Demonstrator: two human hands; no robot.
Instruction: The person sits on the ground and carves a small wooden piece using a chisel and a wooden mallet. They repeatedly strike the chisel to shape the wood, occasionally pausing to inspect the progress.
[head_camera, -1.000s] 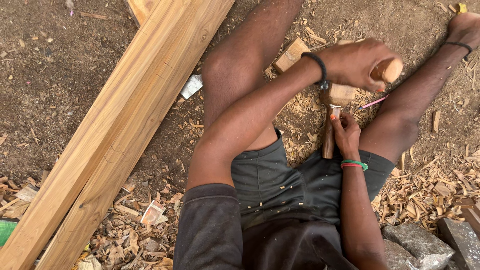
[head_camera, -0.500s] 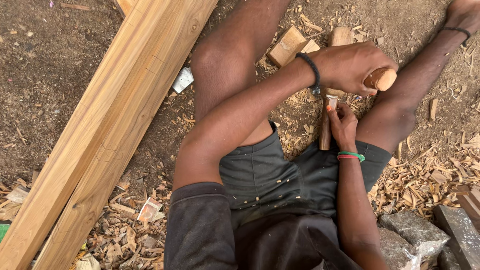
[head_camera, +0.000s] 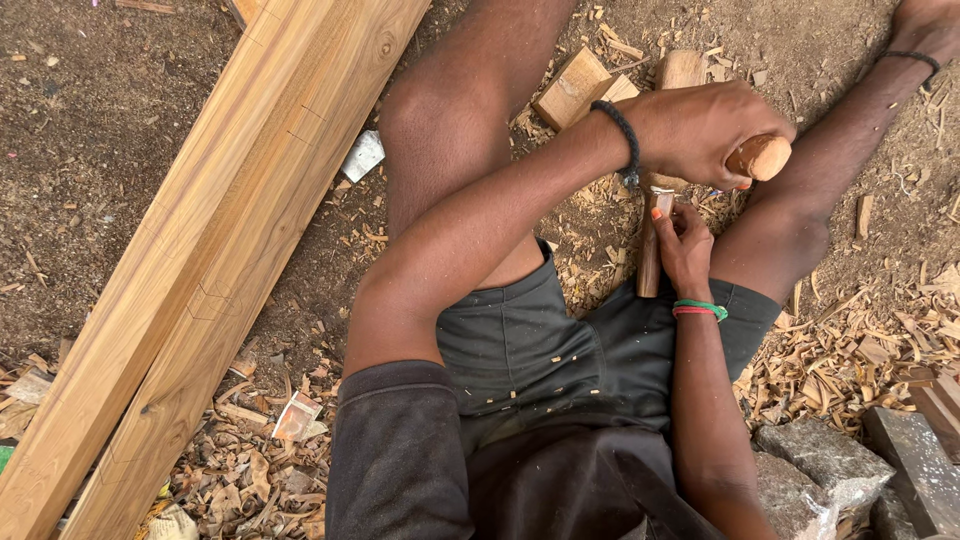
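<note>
Overhead, left hand grips rounded wooden handle; right hand steadies chisel.

Dark grey shorts flecked with pale wood chips are worn, with a dark charcoal short sleeve above them. A black braided cord bracelet and green and red bangles are worn on the wrists.

two long beams, two stones, three small wooden blocks
</note>
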